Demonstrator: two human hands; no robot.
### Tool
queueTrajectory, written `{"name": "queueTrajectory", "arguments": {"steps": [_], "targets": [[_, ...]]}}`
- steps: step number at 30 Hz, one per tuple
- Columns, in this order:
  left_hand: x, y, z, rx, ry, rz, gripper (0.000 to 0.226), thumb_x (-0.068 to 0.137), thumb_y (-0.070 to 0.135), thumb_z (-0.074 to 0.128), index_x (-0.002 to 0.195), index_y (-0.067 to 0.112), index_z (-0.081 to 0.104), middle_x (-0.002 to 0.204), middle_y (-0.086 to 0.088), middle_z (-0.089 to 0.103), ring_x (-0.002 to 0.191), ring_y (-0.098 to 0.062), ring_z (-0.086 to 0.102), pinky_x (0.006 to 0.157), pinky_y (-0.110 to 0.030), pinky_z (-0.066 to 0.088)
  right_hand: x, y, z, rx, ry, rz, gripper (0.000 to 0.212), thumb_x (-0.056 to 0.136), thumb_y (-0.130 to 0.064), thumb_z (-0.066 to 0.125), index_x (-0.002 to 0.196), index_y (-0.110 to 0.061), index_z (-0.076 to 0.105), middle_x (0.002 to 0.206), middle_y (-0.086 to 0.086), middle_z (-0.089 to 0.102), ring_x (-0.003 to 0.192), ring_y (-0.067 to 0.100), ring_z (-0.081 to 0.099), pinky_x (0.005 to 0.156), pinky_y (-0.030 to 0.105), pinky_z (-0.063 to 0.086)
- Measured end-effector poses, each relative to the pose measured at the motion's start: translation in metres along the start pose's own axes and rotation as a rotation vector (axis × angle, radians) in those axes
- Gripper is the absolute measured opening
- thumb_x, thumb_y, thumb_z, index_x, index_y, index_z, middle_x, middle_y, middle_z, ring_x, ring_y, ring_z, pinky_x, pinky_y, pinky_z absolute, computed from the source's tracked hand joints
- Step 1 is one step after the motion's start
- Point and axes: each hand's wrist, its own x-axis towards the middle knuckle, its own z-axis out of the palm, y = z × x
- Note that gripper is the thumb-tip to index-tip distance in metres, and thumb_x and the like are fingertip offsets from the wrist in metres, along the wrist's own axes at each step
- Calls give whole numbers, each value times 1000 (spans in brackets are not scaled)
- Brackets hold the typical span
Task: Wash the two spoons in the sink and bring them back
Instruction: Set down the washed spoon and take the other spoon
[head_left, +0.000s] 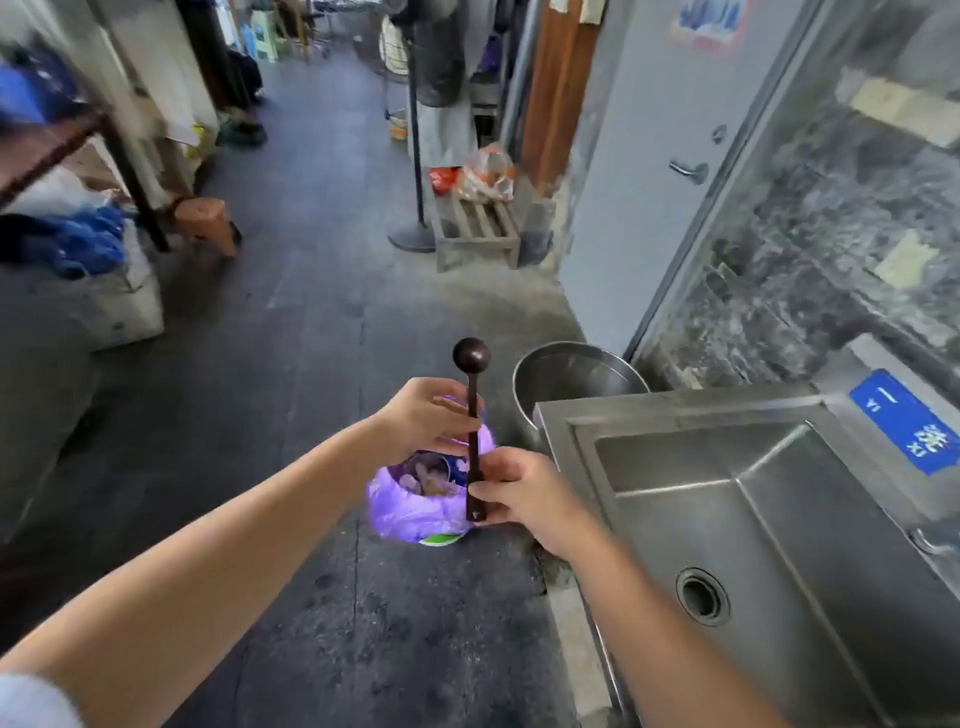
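Observation:
A dark wooden spoon (471, 364) stands upright in front of me, bowl at the top. My left hand (426, 421) grips the upper part of its handle. My right hand (519, 491) pinches the lower end of the handle. I cannot tell whether a second spoon lies against the first. The stainless steel sink (675, 457) sits to the right of my hands, its basin holding nothing, with the drain (702, 596) at the bottom. Both hands are left of the sink's edge, over the floor.
A bin lined with a purple bag (415, 499) sits on the floor under my hands. A metal basin (571, 374) stands beside the sink. A wooden pallet (475, 228) with bags, a fan stand (415, 156) and an orange stool (208, 223) line the corridor. A grey door (649, 156) is on the right.

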Motion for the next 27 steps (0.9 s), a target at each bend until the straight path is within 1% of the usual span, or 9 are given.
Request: {"name": "queueTrajectory", "arguments": {"steps": [3,6,9,12,15,19,21,23,27], "targets": [[-41,-22,-79,-52,117,-12,17,82,-7,70,97,1,67,91,-19,66,74,-29,69,68,-37,62,20,-8,78,-97,-126,9,22,81,10,68,88,-11,69,75,0,70,64,17,68,64,37,61],[-90,-45,-156,-83,217,-27,20,81,-7,70,100,-2,67,90,-18,67,80,-32,68,81,-47,60,33,-10,164,-153,-231,43,20,82,11,67,92,-6,67,72,1,70,61,18,68,56,33,60],[-141,-66,-220,-111,326,-33,25,81,-8,69,105,-6,65,85,-16,67,77,-31,68,76,-44,62,41,-8,244,-208,-327,56,19,84,11,66,99,0,64,75,5,69,63,21,69,56,34,60],[-190,-85,-269,-130,434,-40,25,81,-7,70,106,-4,66,82,-12,67,70,-25,70,70,-40,63,43,-7,312,-267,-417,63,18,84,10,67,93,-5,65,76,8,69,63,22,71,56,34,60],[-228,-98,-303,-159,519,-40,23,82,-3,70,105,1,68,82,-10,69,69,-23,73,67,-37,62,42,-8,361,-326,-514,68,18,83,8,69,91,-8,66,75,7,72,66,24,73,63,40,62],[-242,-101,-317,-165,568,-26,18,84,2,71,101,6,71,82,-7,70,71,-22,74,69,-39,62,47,-11,380,-382,-566,49,17,83,3,71,95,-9,68,82,10,75,78,32,75,75,50,62],[-235,-94,-319,-119,529,-42,17,84,3,71,100,7,72,80,-6,70,70,-20,73,68,-38,62,52,-10,378,-353,-539,51,17,83,2,71,96,-9,68,87,12,75,81,33,75,76,50,62],[-237,-94,-322,-118,541,-43,15,84,4,72,98,9,72,78,-4,71,68,-18,73,65,-36,61,50,-10,381,-353,-557,52,17,84,2,71,96,-9,68,89,14,75,82,33,75,75,49,62],[-214,-88,-313,-103,497,-33,14,84,4,72,97,9,72,80,-5,70,67,-17,73,62,-33,60,46,-14,363,-314,-508,45,17,85,5,69,95,-8,66,80,7,74,74,28,75,75,48,62]]}}
